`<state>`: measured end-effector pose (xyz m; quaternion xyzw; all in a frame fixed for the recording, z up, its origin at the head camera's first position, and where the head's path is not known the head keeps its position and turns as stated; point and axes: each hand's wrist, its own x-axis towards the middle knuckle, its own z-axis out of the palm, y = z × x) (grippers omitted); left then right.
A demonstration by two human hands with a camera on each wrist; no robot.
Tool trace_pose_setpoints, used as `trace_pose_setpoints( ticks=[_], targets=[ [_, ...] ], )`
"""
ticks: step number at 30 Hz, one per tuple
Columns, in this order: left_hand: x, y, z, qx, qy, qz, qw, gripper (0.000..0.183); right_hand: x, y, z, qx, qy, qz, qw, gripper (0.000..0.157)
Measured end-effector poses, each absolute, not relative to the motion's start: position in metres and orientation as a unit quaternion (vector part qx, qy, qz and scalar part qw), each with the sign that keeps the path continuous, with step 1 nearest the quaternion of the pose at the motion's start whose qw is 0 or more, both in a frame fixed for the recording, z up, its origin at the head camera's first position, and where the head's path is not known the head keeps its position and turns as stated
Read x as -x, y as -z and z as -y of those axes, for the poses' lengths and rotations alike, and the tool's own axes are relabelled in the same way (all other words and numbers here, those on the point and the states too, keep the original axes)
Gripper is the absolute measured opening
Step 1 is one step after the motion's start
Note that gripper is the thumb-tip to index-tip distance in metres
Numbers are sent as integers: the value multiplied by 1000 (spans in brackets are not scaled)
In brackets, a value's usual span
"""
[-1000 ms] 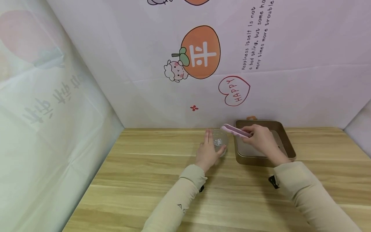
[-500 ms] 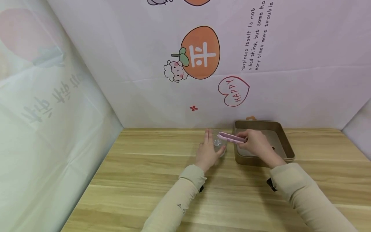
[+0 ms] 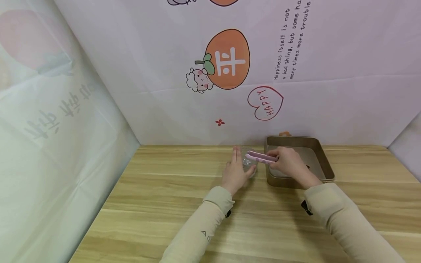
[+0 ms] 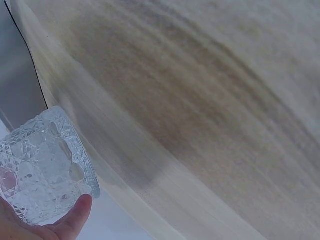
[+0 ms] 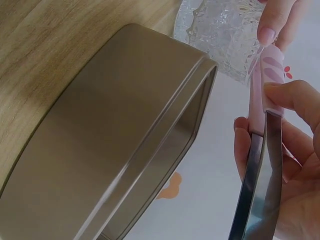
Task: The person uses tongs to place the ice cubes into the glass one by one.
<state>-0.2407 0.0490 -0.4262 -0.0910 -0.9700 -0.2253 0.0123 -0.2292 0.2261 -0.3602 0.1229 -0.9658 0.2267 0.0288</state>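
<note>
A clear cut-glass cup (image 3: 247, 161) stands on the wooden table, and its faceted wall (image 4: 40, 165) shows closely in the left wrist view. My left hand (image 3: 234, 173) holds it, with fingers along one side and the thumb on the other. My right hand (image 3: 289, 164) pinches a pair of tongs with pink ends and metal arms (image 5: 262, 185). The pink end of the tongs (image 3: 260, 157) is over the mouth of the cup. In the right wrist view, left-hand fingers (image 5: 275, 22) are close beside the pink tips.
Right of the cup sits a bronze-coloured rectangular tin (image 3: 274, 180), partly under my right hand. A small dark spot (image 3: 308, 166) shows on its floor. Behind the table rises a white printed cloth (image 3: 171, 117); another cloth (image 3: 65, 153) hangs at the left.
My right hand has moved left and slightly down, bringing the tongs' pink tips from beside the cup to over its mouth. The left hand stays on the cup.
</note>
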Motion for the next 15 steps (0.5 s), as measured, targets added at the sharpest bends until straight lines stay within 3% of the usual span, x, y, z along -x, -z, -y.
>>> trace_pose_setpoints(
  ticks=[15],
  targets=[
    [241, 425, -49, 90, 210, 974, 12, 92, 236, 351, -235, -109, -241, 964, 37, 36]
  ],
)
